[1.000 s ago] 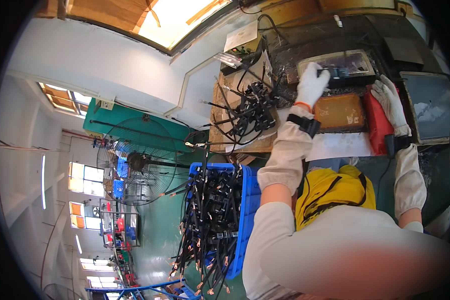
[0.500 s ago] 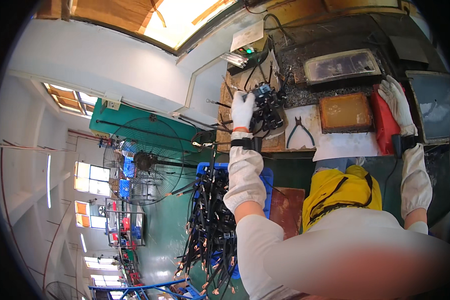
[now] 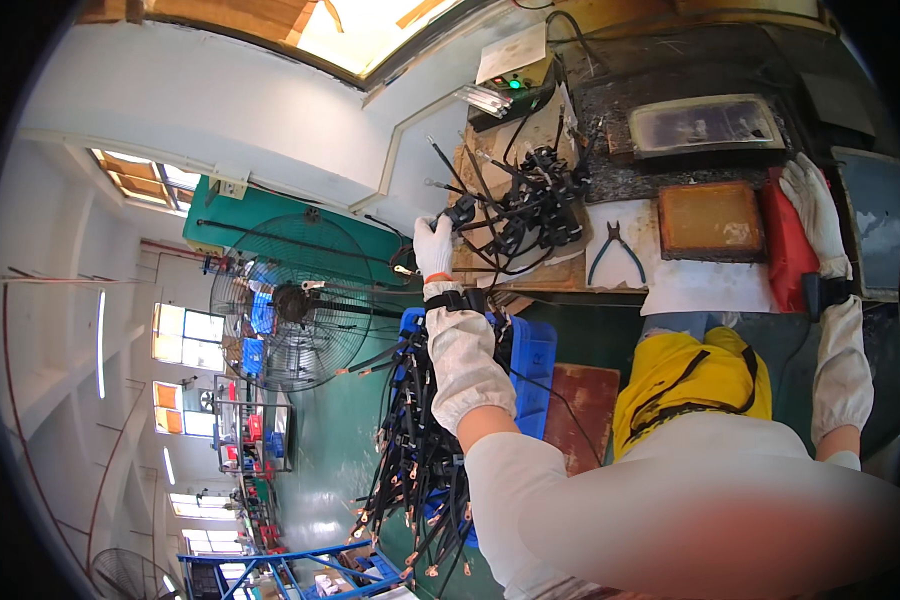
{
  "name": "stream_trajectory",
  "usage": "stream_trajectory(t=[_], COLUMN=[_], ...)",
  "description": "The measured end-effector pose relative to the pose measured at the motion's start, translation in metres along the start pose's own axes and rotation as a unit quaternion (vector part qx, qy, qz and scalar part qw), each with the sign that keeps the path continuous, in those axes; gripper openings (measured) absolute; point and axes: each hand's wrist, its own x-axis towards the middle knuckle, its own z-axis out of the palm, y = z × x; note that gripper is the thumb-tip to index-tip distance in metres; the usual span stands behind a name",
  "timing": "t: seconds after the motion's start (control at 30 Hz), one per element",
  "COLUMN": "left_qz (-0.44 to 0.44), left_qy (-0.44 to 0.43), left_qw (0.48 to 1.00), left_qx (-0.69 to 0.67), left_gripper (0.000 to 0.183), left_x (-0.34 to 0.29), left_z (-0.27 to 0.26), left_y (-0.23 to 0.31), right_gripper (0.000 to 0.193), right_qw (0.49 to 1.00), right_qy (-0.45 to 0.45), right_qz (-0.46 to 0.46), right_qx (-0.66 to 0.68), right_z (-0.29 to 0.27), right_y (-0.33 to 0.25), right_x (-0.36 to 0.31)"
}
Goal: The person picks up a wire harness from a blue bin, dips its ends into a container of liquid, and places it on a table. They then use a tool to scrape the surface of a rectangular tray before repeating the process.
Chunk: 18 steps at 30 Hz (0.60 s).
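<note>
At upper centre, our left hand (image 3: pixel 433 247) seemingly pinches one black part (image 3: pixel 459 211) between its fingers; our right hand (image 3: pixel 812 215) lies against one red block (image 3: pixel 786 245), finger grip unclear. One cable heap (image 3: pixel 537 205) separates our left hand from one pair of pliers (image 3: pixel 598 264).

Workbench (image 3: pixel 625 184): tangled black cables (image 3: pixel 542 205) left, pliers (image 3: pixel 615 240) on white sheet (image 3: pixel 705 288), amber tray (image 3: pixel 710 220), pale-rimmed box (image 3: pixel 707 124), red block (image 3: pixel 788 250) right

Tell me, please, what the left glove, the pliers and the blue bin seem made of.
Left glove: probably knitted fabric, matte, from its white, shineless, close-fitting look. Pliers: likely metal with dark head, handles perhaps plastic-coated, given their teal colour. Blue bin: most likely plastic, smooth, judging by its even colour and moulded-looking wall.
</note>
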Motion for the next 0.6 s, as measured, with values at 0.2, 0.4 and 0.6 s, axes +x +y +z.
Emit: stream_trajectory(t=[0.2, 0.4, 0.6], left_qz=[-0.025, -0.071, -0.062], left_qy=[0.025, -0.043, -0.011], left_qw=[0.999, 0.996, 0.995], left_qx=[0.013, 0.025, 0.074], left_gripper=[0.039, 0.04, 0.044], left_x=[0.007, 0.008, 0.014], left_z=[-0.002, 0.024, 0.058], left_y=[-0.039, -0.022, -0.029], right_gripper=[0.047, 0.048, 0.048], right_qw=[1.0, 0.999, 0.998], right_qy=[-0.007, 0.031, 0.049], right_qz=[0.012, 0.018, 0.02], right_qx=[-0.002, -0.01, -0.015], right_z=[-0.003, -0.029, -0.023], right_y=[0.005, 0.005, 0.005], right_x=[0.004, -0.003, 0.004])
